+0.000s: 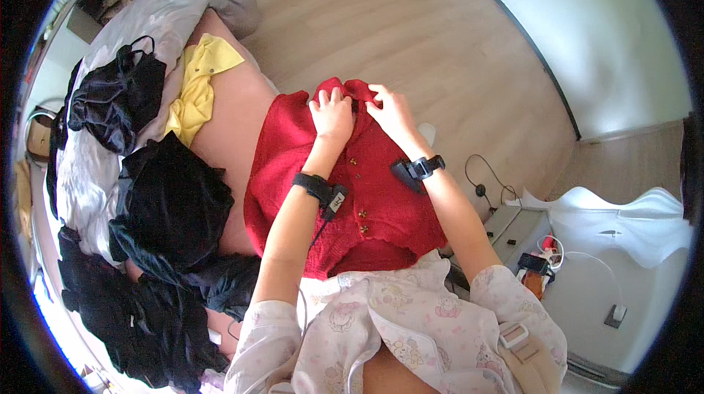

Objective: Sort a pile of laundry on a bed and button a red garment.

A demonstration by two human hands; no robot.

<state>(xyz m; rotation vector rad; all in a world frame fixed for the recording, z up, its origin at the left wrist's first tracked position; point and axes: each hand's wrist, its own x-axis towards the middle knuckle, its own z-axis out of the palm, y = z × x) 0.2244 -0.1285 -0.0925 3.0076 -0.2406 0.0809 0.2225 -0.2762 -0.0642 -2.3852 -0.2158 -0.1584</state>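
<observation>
Red knit fills the middle of the bed's near edge: a cardigan (345,188) with small gold buttons down its front, spread flat on the pinkish sheet (231,115) right in front of the person. Both hands work at its collar end. The left hand (331,114) presses down on the neckline with fingers curled, gripping a fold of the knit. The right hand (387,109) pinches the collar edge just beside it, fingertips closed on the wool. What exactly lies between the two sets of fingers, a button or only a fold, is too small to make out.

The cardigan's lower hem disappears under the person's pale printed pyjama top (396,328), and the left forearm crosses over its middle, covering part of the button row. Each wrist carries a black band with a small device; a thin cable hangs from the left one.

To the left, heaps of black clothing (172,207) lie on the bed, their shapes hard to separate, and a yellow garment (194,89) lies further up beside a grey blanket (169,12). The wooden floor (411,20) stretches beyond. At the right, a white unit (623,225) stands near a grey box (513,229) with cables, its details lost in the lens curve.
</observation>
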